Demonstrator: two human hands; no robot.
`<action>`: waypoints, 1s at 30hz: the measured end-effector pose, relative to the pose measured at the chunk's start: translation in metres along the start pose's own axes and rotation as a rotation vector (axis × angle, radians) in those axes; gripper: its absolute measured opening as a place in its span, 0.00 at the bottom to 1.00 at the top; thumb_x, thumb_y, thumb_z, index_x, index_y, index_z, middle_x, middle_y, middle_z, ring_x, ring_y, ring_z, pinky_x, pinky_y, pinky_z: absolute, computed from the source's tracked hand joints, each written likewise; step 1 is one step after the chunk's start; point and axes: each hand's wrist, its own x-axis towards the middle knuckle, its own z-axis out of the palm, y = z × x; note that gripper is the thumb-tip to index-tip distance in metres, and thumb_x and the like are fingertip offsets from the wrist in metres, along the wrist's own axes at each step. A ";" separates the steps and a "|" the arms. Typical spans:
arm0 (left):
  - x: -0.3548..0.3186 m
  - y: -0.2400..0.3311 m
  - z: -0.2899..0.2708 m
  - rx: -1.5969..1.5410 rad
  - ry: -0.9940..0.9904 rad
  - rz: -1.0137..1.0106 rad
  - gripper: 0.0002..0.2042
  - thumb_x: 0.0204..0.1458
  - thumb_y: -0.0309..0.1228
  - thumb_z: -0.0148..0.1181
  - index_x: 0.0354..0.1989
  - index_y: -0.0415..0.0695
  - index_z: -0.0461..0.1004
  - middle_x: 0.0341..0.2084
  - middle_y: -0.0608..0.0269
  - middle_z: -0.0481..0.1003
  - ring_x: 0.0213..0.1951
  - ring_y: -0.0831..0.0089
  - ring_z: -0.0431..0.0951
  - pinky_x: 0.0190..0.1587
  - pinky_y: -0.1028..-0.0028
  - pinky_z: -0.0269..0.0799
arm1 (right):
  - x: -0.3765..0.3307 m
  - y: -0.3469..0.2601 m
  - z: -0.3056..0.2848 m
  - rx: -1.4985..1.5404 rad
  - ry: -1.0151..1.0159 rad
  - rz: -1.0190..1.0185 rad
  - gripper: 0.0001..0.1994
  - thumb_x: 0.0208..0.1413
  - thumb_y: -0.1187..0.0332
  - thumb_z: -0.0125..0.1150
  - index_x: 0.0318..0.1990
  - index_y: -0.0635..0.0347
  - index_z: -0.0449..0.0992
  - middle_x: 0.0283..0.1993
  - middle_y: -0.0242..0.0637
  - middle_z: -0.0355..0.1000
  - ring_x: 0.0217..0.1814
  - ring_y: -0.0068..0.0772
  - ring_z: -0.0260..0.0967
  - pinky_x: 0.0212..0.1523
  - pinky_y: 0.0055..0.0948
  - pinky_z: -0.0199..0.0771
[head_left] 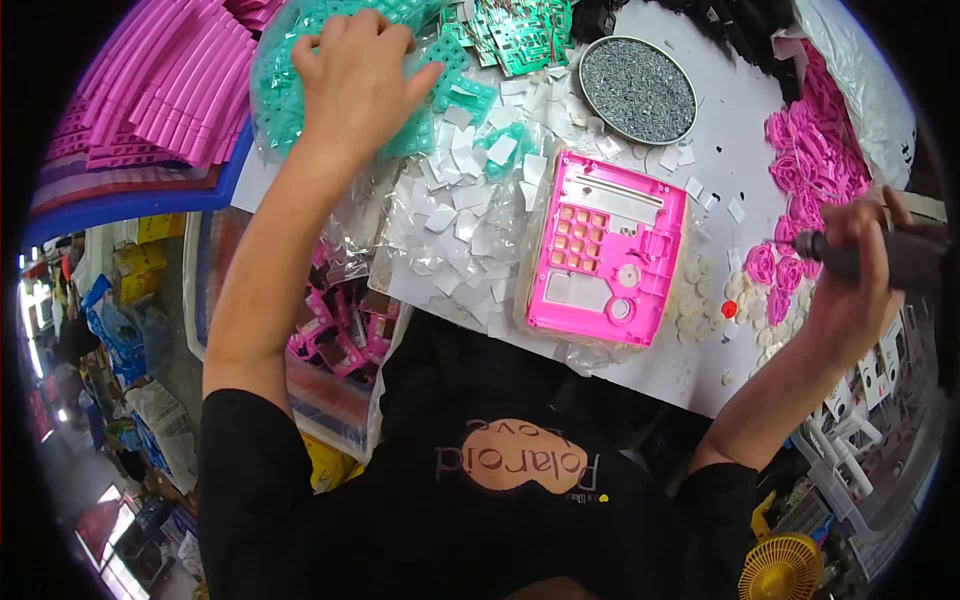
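Observation:
My left hand [358, 80] reaches to the back left, over a heap of teal rubber keypads [462, 92] partly in a clear bag. Its thumb is apart from its fingers, and the fingertips touch the heap. On the right, my right hand [860, 265] is wrapped round a dark electric screwdriver [880, 258], its bit pointing left over pink coiled parts [762, 264]. Between my hands a pink plastic housing [648, 290] lies with its ribbed inside up, on a block-like base. It holds pale keys in a square grid and a round disc.
White paper pieces [465, 200] are scattered left of the housing. A round tin of screws [638, 90] stands behind it, beside green circuit boards [525, 35]. Stacked pink shells [170, 85] fill the far left. Cream discs [692, 320] and a red cap [729, 309] lie right.

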 end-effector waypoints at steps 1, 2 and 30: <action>0.006 -0.001 0.008 0.100 -0.045 0.001 0.13 0.48 0.39 0.70 0.40 0.49 0.80 0.42 0.65 0.75 0.51 0.62 0.72 0.60 0.45 0.57 | 0.003 0.008 0.007 -0.050 0.046 -0.008 0.23 0.63 0.77 0.56 0.65 0.70 0.61 0.38 0.37 0.70 0.40 0.29 0.69 0.52 0.37 0.69; 0.010 0.002 0.014 0.189 -0.089 0.010 0.14 0.48 0.41 0.70 0.40 0.50 0.80 0.42 0.66 0.74 0.52 0.62 0.72 0.60 0.44 0.55 | 0.004 0.015 0.009 -0.112 0.100 -0.013 0.24 0.63 0.79 0.56 0.66 0.72 0.59 0.40 0.39 0.71 0.42 0.30 0.70 0.54 0.38 0.69; -0.096 0.113 -0.045 -1.266 0.031 0.263 0.19 0.34 0.20 0.70 0.38 0.48 0.73 0.38 0.64 0.78 0.40 0.60 0.77 0.50 0.60 0.69 | -0.092 0.029 0.094 -0.381 -0.551 -0.379 0.21 0.33 0.73 0.73 0.41 0.56 0.79 0.45 0.35 0.75 0.48 0.46 0.71 0.46 0.39 0.75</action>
